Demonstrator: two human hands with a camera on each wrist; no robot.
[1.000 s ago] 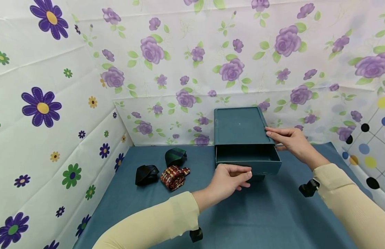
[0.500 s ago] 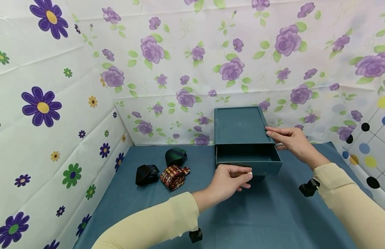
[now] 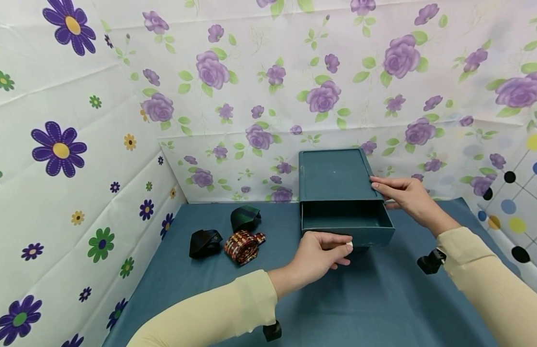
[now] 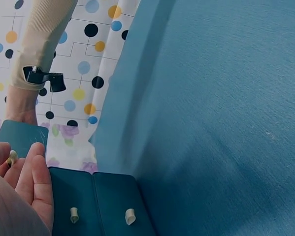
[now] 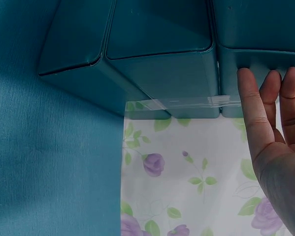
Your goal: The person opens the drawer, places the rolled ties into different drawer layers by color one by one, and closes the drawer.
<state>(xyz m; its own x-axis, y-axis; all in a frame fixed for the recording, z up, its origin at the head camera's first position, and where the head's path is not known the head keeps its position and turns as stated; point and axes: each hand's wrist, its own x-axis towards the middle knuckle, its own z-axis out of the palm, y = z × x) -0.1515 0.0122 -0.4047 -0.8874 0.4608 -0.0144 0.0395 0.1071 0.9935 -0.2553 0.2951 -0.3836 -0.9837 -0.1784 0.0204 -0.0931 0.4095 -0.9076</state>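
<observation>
In the head view, my left hand (image 3: 318, 255) pinches the small cream knob (image 3: 349, 245) of the top drawer (image 3: 372, 237), which is pulled partway out and shows a bare inside. The knob sits between thumb and fingers in the left wrist view too. My right hand (image 3: 405, 200) rests at the right upper edge of the teal drawer cabinet (image 3: 333, 173). Seen from the right wrist, its fairly straight fingers (image 5: 253, 98) touch the cabinet's side. Left of the cabinet lie three rolled neckties: a black one (image 3: 205, 243), a dark green one (image 3: 244, 218) and a red-yellow patterned one (image 3: 241, 247).
Two lower drawers, one with a cream knob (image 4: 74, 215) and the other with a matching knob (image 4: 130, 216), are closed. Clear tape (image 5: 186, 102) runs across the stacked units' side. A blue cloth (image 3: 372, 308) covers the table. Flowered sheets (image 3: 251, 86) hang behind.
The top drawer has come out very slightly more, toward me, with my left hand at its knob. My right hand and the neckties stay where they were.
</observation>
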